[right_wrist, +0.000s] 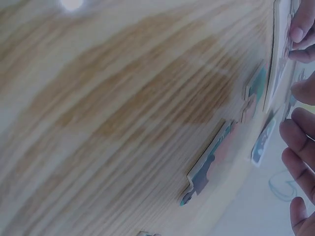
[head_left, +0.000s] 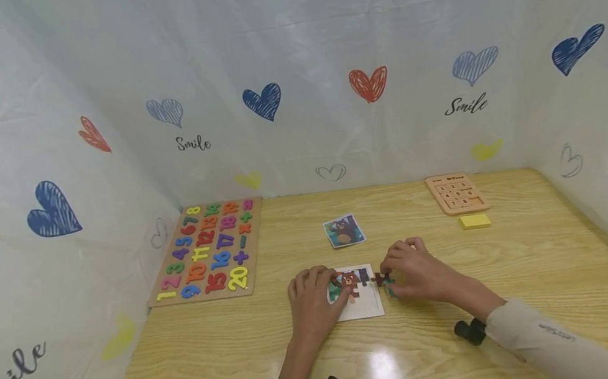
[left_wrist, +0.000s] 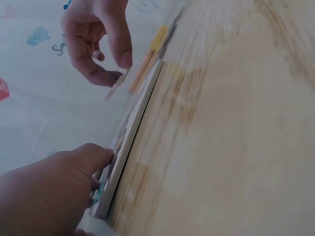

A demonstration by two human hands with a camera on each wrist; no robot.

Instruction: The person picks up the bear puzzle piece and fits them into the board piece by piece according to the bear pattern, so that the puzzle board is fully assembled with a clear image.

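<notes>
A white jigsaw board [head_left: 367, 308] lies on the table, partly filled with pieces of a brown bear picture [head_left: 350, 279]. My left hand [head_left: 313, 304] holds the board at its left side, thumb over the bear pieces. Just off the board's right edge, my right hand [head_left: 417, 273] pinches a puzzle piece [left_wrist: 118, 84] between thumb and fingertip, raised above the table in the left wrist view. Loose puzzle pieces [right_wrist: 209, 164] lie on the table in the right wrist view. In the head view the right hand hides most of that spot.
Behind the board lies a bear picture card [head_left: 344, 231]. A board of coloured numbers [head_left: 252, 255] lies at left. Back right are a wooden number slide puzzle [head_left: 456, 194] and a yellow block [head_left: 475, 221]. Heart-printed curtains [head_left: 325, 131] surround the table.
</notes>
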